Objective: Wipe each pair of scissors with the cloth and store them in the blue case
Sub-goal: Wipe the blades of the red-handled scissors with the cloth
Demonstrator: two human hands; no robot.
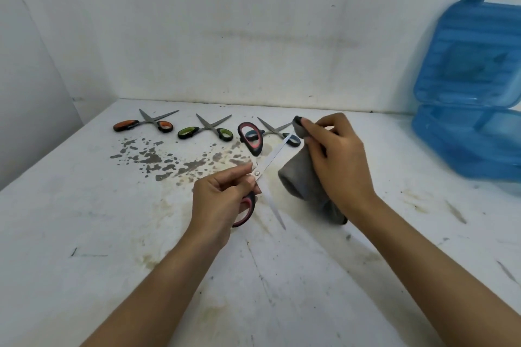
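Your left hand (222, 197) pinches the open red scissors (258, 175) at the pivot, mid-frame; your right hand's (335, 160) fingers clamp the cloth (298, 180) over one blade tip. Pull crookedly and the free blade could nick you.

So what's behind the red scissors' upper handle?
Behind the red scissors, the blue-handled scissors lie open on the table. One blue handle is partly covered by the red loop; the right hand and cloth hide the other's edge.
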